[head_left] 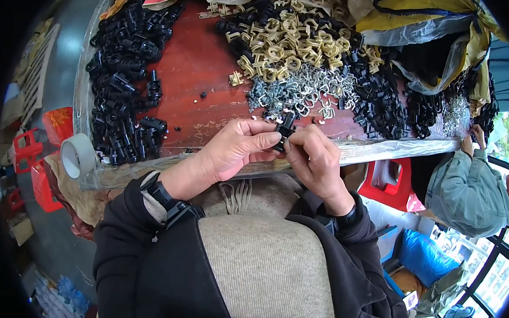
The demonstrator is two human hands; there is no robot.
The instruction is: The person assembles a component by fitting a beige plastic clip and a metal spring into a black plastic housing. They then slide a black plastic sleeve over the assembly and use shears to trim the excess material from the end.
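Between my two hands, just over the near edge of the table, is a small black plastic fitting (287,124). My left hand (243,147) pinches it from the left between thumb and fingers. From the right, the thumb and curled forefinger of my right hand (315,157) close on its lower part. Whether the right fingers also hold a smaller piece is hidden. Just beyond my hands lies a heap of bent silver metal clips (304,89), with beige plastic clips (295,43) piled behind it. Small black parts (381,105) are heaped to the right of the metal clips.
Black cylindrical fittings (126,83) cover the left side of the red table (196,58). A roll of tape (78,155) hangs at its left corner. Yellow sacks (423,21) stand at the far right. Another person (466,190) works at the right, near a red stool (388,183).
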